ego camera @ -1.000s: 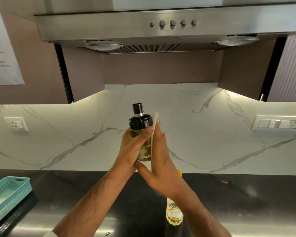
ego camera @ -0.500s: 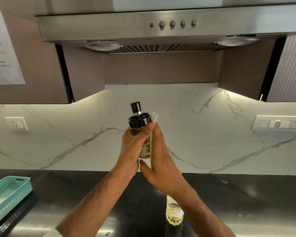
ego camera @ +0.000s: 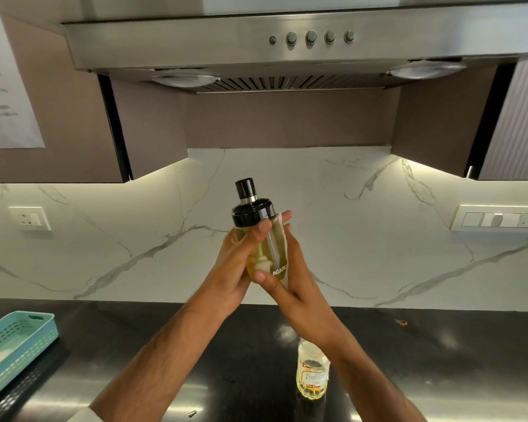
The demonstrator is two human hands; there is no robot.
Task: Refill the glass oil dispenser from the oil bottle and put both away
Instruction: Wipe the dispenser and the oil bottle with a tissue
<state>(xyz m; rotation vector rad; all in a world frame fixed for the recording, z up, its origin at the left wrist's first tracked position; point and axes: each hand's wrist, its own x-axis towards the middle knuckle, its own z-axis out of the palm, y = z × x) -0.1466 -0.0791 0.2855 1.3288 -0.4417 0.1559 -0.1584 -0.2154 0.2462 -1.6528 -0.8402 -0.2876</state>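
Marble backsplash (ego camera: 333, 214) w/ grey veins fills the back; steel range hood (ego camera: 287, 41) overhead, brown cabinets either side. Dark glossy surface (ego camera: 439, 360) runs across the bottom. Teal slotted tray (ego camera: 16, 345) sits at far left edge of the surface, something white inside, can't tell what. Wall socket at left, switch panel (ego camera: 497, 220) at right.

Oil bottle (ego camera: 312, 374) stands upright on the surface, near centre-right, partly behind the right forearm; top hidden, pale yellow oil inside, label blurred.

Glass oil dispenser (ego camera: 264, 239) is held up in the air in front of the backsplash, well above the surface, roughly upright w/ slight tilt, black cap on, yellow oil inside, white lettering low on the glass. Left hand (ego camera: 235, 269) wraps its left side, thumb across the front just under the cap. Right hand (ego camera: 299, 284) presses a pale cloth or tissue (ego camera: 282, 239) against its right side, fingers up along the glass, thumb at the base. Both hands closed on the dispenser from opposite sides.
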